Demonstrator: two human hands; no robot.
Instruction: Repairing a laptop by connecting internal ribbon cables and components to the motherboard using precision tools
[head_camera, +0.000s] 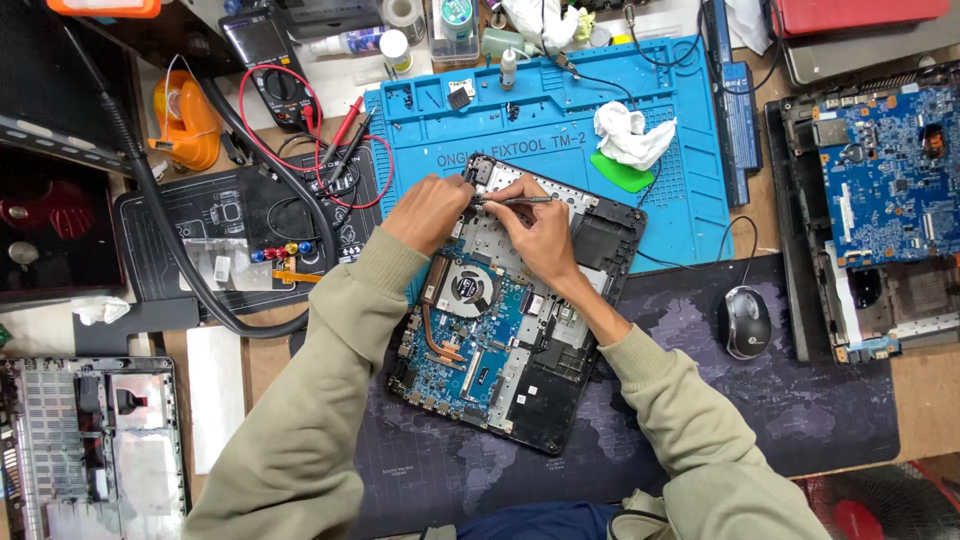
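Hands at the far edge of an opened laptop (515, 330)
The right hand (535, 230) pinches a screwdriver (520, 200); the left hand (428, 210) presses curled fingers beside its tip. Clutter crowds every side.

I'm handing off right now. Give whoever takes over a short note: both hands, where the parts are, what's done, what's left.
Left hand: resting on the upper edge of the open laptop, holding nothing that shows.
Right hand: gripping a thin tool, tip at the laptop's top edge near the hinge corner.
Laptop lies tilted, half on the blue mat, half on the dark desk pad.
Done: bottom cover off; blue board and fan exposed.
Left: board and fan still in place.
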